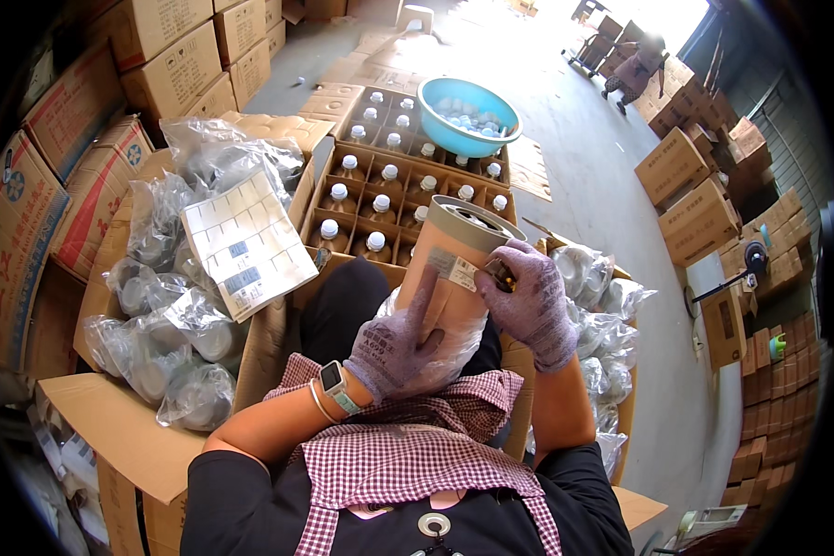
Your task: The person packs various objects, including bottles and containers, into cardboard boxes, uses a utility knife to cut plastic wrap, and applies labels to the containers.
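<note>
A pink cylindrical vessel [417,278] with a grey rim stands tilted in my lap, clear plastic wrap bunched around its lower part. My left hand [399,354], in a mauve work glove, holds its side with the index finger stretched upward. Close to the rim, my gloved right hand [532,299] curls around a small dark-and-yellow object [504,276] that I cannot identify. A white printed label [463,273] lies on the vessel's wall beside the right fingertips. On the left, a sheet of stickers [250,243], partly used, rests over plastic-wrapped goods.
Ahead, a divided carton [406,258] holds several white-capped bottles [381,203]. A blue basin [469,146] of small pale pieces sits on another carton. Open boxes of plastic-wrapped goods [146,313] flank me. Stacked cartons [174,69] line the left; a person [639,66] is beside a cart.
</note>
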`<action>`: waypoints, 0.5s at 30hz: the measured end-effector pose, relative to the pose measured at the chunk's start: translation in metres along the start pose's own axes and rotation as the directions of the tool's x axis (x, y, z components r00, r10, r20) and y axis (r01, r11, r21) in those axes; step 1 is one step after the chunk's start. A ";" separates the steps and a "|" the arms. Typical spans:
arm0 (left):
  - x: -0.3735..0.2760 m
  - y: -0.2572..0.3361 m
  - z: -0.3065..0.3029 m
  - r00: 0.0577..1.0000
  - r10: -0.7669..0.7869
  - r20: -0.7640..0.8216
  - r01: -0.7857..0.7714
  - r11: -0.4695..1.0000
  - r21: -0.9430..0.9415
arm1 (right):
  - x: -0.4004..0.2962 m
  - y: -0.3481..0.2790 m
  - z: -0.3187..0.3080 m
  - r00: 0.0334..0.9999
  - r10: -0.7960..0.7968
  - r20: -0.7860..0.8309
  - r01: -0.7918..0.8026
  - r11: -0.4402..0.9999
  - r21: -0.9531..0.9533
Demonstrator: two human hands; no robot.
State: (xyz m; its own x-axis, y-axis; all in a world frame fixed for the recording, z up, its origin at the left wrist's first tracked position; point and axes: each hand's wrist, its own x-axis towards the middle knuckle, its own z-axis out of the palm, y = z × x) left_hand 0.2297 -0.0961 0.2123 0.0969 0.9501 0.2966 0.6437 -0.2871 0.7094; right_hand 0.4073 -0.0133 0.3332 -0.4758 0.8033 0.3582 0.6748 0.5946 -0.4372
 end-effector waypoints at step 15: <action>0.005 0.009 -0.009 0.998 0.004 0.059 -0.007 0.999 0.047 | -0.001 -0.004 0.000 1.000 -0.001 -0.026 0.000 1.000 -0.024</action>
State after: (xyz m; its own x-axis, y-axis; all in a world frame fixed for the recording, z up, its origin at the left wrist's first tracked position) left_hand 0.2290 -0.0949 0.2255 0.1444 0.9543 0.2615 0.6781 -0.2879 0.6762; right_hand 0.4048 -0.0160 0.3342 -0.4614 0.8016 0.3803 0.6881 0.5939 -0.4170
